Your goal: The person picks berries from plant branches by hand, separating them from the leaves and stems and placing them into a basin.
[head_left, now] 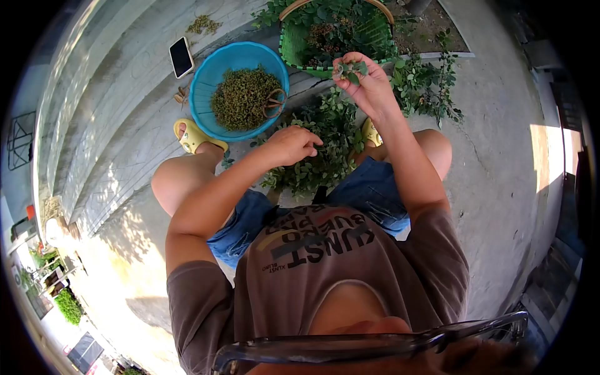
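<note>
My right hand is raised near the front rim of the green basket, its fingers pinched on a small leafy sprig. My left hand hovers over the pile of leafy branches between my feet. Its index finger points to the right, the other fingers are loosely bent, and nothing shows in them. To the left of the pile is a blue basin holding a heap of small green berry-like clusters. Brown looped handles, seemingly of scissors, lie on the heap's right side.
A phone lies on the concrete left of the basin, with a small heap of plant bits beyond it. More cut branches spread right of the basket. My feet wear yellow slippers, on both sides of the pile.
</note>
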`<move>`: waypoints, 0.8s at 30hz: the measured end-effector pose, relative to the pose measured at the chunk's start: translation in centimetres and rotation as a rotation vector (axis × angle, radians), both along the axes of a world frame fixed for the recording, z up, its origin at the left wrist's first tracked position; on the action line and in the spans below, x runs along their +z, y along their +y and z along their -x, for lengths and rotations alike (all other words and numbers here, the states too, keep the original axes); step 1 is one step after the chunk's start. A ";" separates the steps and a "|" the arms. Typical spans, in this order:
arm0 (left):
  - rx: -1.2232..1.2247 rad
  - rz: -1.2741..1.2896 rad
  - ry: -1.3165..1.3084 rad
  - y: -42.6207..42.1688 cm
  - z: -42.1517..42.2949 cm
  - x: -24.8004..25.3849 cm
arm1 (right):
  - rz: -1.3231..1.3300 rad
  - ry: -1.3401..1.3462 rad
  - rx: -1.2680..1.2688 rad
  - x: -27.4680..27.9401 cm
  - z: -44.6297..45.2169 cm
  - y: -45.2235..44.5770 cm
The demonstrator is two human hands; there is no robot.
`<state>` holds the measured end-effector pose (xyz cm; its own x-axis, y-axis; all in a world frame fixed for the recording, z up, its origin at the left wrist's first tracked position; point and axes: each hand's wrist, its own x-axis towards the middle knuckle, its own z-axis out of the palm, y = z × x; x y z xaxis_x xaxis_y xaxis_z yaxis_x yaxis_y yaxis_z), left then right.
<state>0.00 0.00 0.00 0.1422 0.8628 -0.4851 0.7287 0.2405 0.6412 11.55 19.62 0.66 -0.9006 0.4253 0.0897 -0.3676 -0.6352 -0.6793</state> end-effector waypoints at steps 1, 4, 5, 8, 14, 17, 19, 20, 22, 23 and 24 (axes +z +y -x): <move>0.078 -0.080 -0.036 0.2 0.5 0.3 | -0.013 0.001 -0.016 0.2 0.0 -0.2; 0.356 -0.393 -0.099 0.9 0.6 2.4 | -0.085 -0.013 -0.041 1.1 -0.2 -0.9; 0.555 -0.626 -0.125 1.2 0.6 3.3 | -0.145 -0.029 -0.050 1.3 -0.2 -1.1; 0.694 -0.906 -0.289 2.3 0.1 5.6 | -0.233 -0.088 -0.073 1.8 0.2 -1.9; 0.627 -0.919 -0.276 2.8 1.1 5.6 | -0.430 -0.111 -0.053 1.4 0.7 -2.4; 0.727 -0.848 -0.479 2.6 1.3 4.9 | -0.356 -0.139 -0.045 1.4 0.6 -2.3; 0.755 -0.816 -0.549 2.5 1.2 5.0 | -0.303 -0.141 -0.034 1.6 0.4 -2.2; 0.808 -0.713 -0.581 2.3 1.2 5.2 | -0.250 -0.140 -0.019 1.6 0.4 -2.2; 0.859 -0.607 -0.610 2.1 1.4 5.3 | -0.191 -0.121 0.002 1.4 0.4 -1.8; 0.863 -0.609 -0.689 2.2 1.6 5.0 | -0.135 -0.102 0.024 1.3 0.4 -1.7; 0.866 -0.611 -0.768 2.1 1.7 4.7 | -0.134 -0.102 0.024 1.3 0.3 -1.6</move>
<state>-1.74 2.15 4.68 -0.5030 0.8638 -0.0289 -0.1130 -0.0326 0.9931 11.21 18.03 1.96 -0.9176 0.3942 0.0514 -0.2781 -0.5441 -0.7916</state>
